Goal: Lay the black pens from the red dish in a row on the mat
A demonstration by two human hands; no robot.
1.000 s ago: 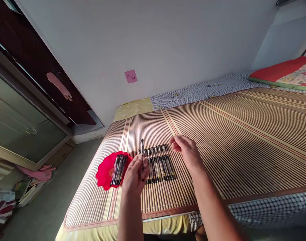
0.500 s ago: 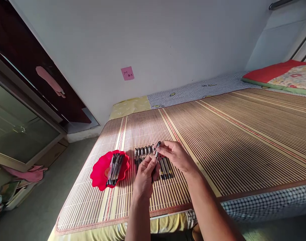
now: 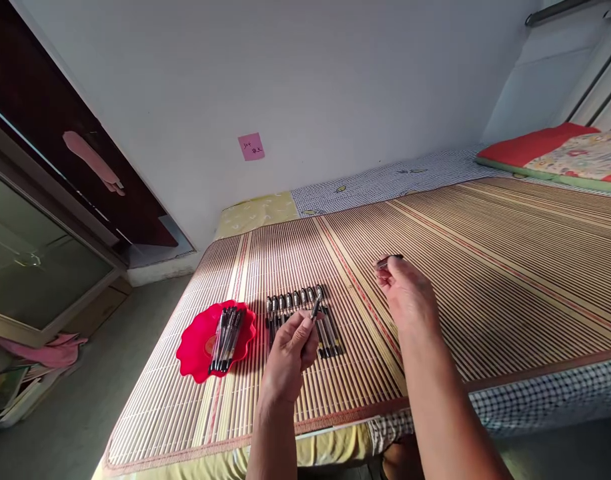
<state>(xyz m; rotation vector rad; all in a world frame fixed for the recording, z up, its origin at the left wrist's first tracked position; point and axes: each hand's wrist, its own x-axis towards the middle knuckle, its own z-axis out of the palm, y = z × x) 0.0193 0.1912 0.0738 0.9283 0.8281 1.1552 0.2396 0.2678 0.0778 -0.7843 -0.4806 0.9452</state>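
Note:
My left hand (image 3: 290, 343) is closed round a pen (image 3: 315, 308), whose upper end points away from me. Off to the right, above the mat, my right hand (image 3: 408, 290) pinches a short dark piece that looks like a pen cap (image 3: 389, 261). Beyond my left hand lies a row of black-and-silver pen caps (image 3: 288, 301). Several clear pen barrels with black ends (image 3: 330, 337) lie side by side nearer me, partly hidden by my left hand. To the left, a red scalloped plate (image 3: 190, 347) holds a bundle of pens (image 3: 226, 339).
A striped bamboo mat (image 3: 435, 233) covers the bed. Folded red and floral bedding (image 3: 550, 150) lies at the far right. A pink note (image 3: 251, 147) is stuck to the wall (image 3: 335, 87). A glass-fronted cabinet (image 3: 35, 253) stands left, beyond the bed's edge.
My right hand has moved away from my left, to the right and slightly up, carrying the dark cap-like piece. My left hand still grips the pen in about the same place.

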